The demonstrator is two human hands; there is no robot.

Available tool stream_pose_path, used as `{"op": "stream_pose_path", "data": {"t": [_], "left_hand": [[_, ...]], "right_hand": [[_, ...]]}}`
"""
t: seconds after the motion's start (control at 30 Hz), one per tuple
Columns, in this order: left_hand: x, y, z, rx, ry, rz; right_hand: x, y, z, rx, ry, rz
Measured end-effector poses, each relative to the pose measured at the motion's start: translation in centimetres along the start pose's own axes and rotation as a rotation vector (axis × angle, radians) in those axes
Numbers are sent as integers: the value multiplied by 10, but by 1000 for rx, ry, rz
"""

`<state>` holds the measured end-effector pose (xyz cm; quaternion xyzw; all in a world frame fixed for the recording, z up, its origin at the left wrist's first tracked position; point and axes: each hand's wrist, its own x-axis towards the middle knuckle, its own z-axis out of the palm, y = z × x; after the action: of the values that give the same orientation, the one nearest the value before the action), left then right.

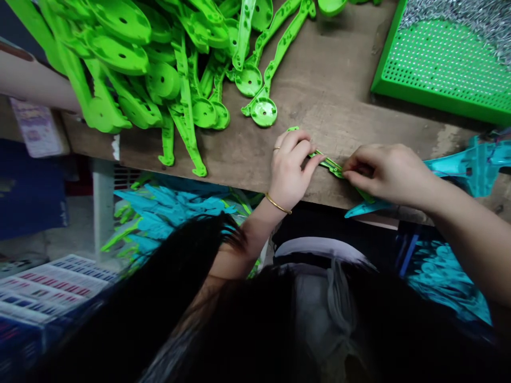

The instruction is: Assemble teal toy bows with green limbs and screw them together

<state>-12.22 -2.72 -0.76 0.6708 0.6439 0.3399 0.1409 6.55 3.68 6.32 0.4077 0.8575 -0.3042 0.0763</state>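
My left hand (pixel 290 166) is closed around a narrow bright green plastic part (pixel 330 165), which lies at the wooden table's front edge. Between the two hands its ribbed inner side shows; my left fingers cover the rest. My right hand (pixel 387 171) is in a pinch at the part's right end. Whatever sits between its fingertips is hidden. A pointed turquoise plastic piece (pixel 365 209) pokes out below my right hand. Behind it, a larger turquoise plastic piece (pixel 477 167) lies on the table, partly covered by my right wrist.
Loose green plastic parts with round ends (pixel 159 80) are heaped at the back left. A green perforated tray (pixel 447 66) holding many small metal pieces stands back right. Turquoise and green parts (pixel 171 215) lie below the table edge, with more turquoise parts (pixel 447 276) lower right.
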Motion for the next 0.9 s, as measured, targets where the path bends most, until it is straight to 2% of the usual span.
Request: {"op": "stream_pose_path", "data": {"t": [0.17, 0.43, 0.53, 0.7, 0.9], "left_hand": [[0, -2, 0, 12, -11, 18], [-2, -4, 2, 22, -3, 39], [-2, -5, 0, 25, 7, 46], [-2, -5, -1, 14, -13, 36], [-2, -6, 0, 10, 35, 44]], "right_hand": [[8, -8, -1, -12, -101, 119], [24, -11, -7, 68, -154, 241], [30, -7, -5, 66, -176, 228], [36, 4, 2, 65, -137, 136], [27, 7, -10, 189, -266, 119]]}}
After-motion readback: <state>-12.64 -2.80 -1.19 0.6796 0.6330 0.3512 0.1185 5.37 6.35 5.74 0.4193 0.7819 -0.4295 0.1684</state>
